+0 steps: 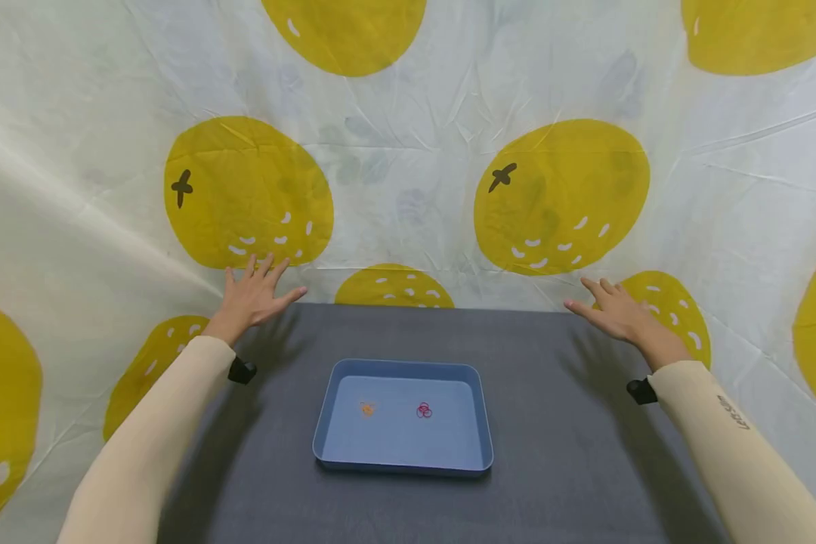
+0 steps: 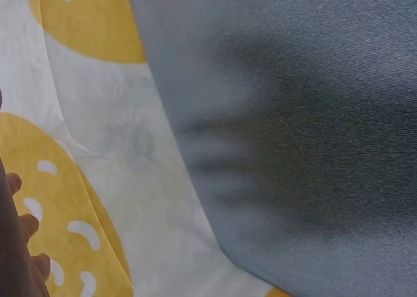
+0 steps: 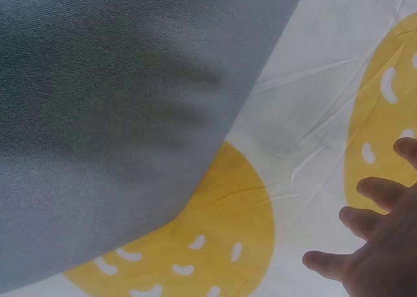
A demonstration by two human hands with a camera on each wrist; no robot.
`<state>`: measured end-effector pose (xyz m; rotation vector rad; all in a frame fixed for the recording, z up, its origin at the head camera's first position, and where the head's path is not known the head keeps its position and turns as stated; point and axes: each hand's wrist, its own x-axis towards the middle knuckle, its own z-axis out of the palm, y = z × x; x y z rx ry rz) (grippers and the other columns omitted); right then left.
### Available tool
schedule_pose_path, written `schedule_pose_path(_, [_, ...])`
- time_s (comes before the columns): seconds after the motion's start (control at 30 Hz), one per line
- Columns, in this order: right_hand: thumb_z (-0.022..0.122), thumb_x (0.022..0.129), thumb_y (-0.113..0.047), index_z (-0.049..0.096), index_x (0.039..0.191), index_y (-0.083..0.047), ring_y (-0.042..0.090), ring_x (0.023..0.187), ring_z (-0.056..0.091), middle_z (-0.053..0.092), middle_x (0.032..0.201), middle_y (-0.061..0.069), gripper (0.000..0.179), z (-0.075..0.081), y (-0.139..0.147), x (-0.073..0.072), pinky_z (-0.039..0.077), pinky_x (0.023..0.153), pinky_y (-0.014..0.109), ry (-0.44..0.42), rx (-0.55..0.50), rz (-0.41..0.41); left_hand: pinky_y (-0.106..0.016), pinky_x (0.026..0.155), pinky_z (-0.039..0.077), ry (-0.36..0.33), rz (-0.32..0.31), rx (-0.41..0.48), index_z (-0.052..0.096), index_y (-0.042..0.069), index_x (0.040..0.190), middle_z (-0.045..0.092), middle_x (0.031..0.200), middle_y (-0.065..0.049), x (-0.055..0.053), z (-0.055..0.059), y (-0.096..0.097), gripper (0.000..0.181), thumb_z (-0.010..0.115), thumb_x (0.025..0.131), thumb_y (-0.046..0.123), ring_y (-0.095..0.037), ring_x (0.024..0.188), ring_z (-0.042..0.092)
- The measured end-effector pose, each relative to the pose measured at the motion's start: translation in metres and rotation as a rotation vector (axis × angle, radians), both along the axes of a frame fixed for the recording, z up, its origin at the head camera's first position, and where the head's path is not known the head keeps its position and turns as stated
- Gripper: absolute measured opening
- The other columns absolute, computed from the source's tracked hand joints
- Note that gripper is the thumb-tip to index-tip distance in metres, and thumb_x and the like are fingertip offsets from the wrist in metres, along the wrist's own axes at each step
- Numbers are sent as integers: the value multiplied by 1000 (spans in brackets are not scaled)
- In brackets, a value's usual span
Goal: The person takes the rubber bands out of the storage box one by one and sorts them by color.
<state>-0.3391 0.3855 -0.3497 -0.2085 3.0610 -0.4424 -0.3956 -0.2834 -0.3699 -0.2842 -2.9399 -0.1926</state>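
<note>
A shallow blue tray (image 1: 401, 453) sits on the dark grey table. Inside it, a small cluster of thin orange loops (image 1: 368, 409) lies left of a cluster of thin red loops (image 1: 425, 410); both look like rubber bands, though they are small in view. My left hand (image 1: 253, 297) is held above the table's far left part, fingers spread, holding nothing. Over the far right part hovers my right hand (image 1: 615, 310), its fingers also apart and holding nothing. The right wrist view shows spread fingers of the right hand (image 3: 384, 238); only fingertips of the left hand (image 2: 26, 245) show in the left wrist view.
A white cloth (image 1: 394, 204) printed with large yellow fruits hangs behind and beside the grey table (image 1: 551, 453). Dark wrist-worn devices sit under both sleeves. The hands and arms cast shadows on the tabletop.
</note>
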Motion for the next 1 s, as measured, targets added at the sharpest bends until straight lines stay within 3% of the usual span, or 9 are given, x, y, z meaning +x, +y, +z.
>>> schedule_pose_path(0.43, [36, 103, -70, 12, 166, -4, 64, 148, 13, 10, 163, 43, 94, -7, -1, 7, 13, 108, 85, 25, 39, 9, -83, 114, -2, 42, 11, 31, 22, 19, 167, 16, 172, -22, 8, -3, 4, 98, 33, 94, 84, -53, 157, 9])
schedule_pose_path(0.57, [37, 104, -69, 13, 165, -1, 64, 147, 17, 12, 164, 41, 94, -2, -5, 12, 20, 110, 81, 45, 47, 22, -83, 114, -3, 56, -1, 71, 23, 19, 166, 16, 172, -22, 12, -3, 7, 97, 36, 95, 83, -53, 157, 10])
schedule_pose_path(0.73, [39, 106, -63, 19, 163, 3, 62, 144, 25, 18, 163, 40, 89, 2, -10, 20, 26, 111, 77, 83, 38, 49, -83, 114, 8, 81, -12, 122, 26, 17, 165, 21, 171, -22, 19, -11, 11, 95, 39, 96, 80, -51, 155, 20])
schedule_pose_path(1.0, [43, 107, -56, 28, 160, 2, 62, 138, 36, 28, 159, 39, 80, -7, -23, 32, 35, 103, 78, 124, 4, 62, -79, 109, 29, 62, -23, 246, 25, 17, 166, 28, 168, -23, 35, -24, 22, 89, 40, 100, 74, -50, 149, 33])
